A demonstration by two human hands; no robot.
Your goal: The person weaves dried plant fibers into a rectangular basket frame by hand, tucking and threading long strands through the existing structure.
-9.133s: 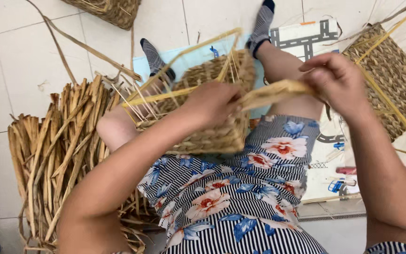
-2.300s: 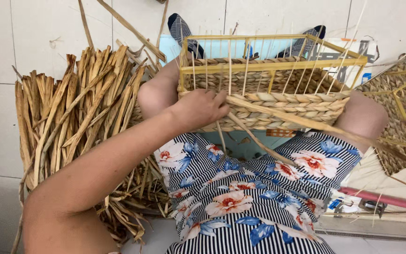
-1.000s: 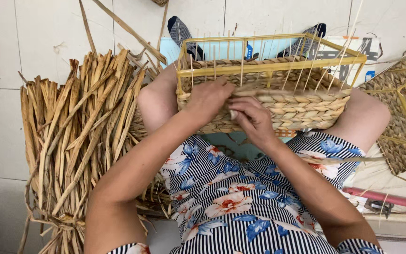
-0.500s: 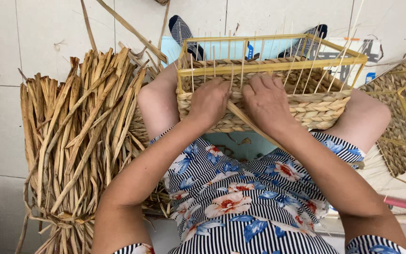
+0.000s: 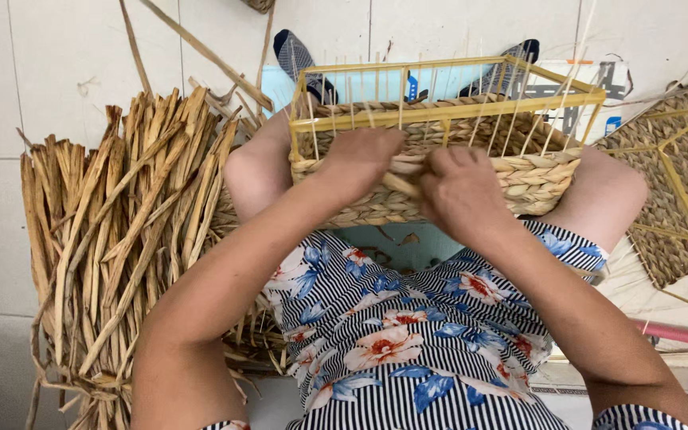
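Basket [image 5: 471,171] lying crosswise, both hands gripping

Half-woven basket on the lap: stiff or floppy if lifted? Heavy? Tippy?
The basket probably holds its shape: a yellow rod frame boxes it. Likely light, being dried straw on thin rods. The bare upper rods look bendable. It rests across both knees, steadied by the left hand and right hand, so it may tip when released.

Left hand [image 5: 360,159], right hand [image 5: 459,191], fingers curled.

A half-woven straw basket [image 5: 519,171] rests upright on the person's knees. Its yellow frame [image 5: 447,111] stands bare above the braided rows.
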